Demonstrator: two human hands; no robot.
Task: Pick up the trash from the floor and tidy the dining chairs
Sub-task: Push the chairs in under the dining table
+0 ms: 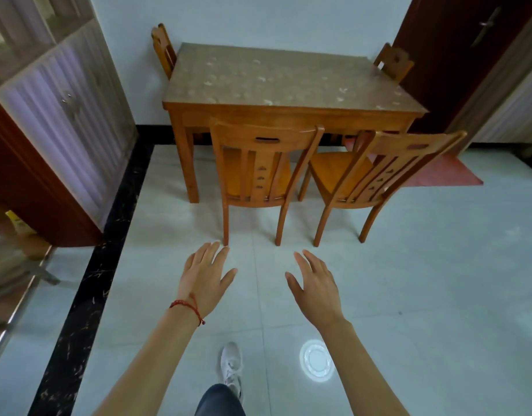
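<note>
While I faced the dining table [288, 82], my left hand [206, 277] & right hand [314, 283] hung spread, fingers relaxed, holding nothing. Two wooden chairs stood pulled out on the near side of the table: left chair [258, 172] square to it, right chair [375, 178] skewed. Rigid slatted backs, prob. moderately heavy; I'd grip the top rail w/ its slot. White round disc [316, 359], likely light thin plastic trash, lay on glossy tile well short of the table.
</note>
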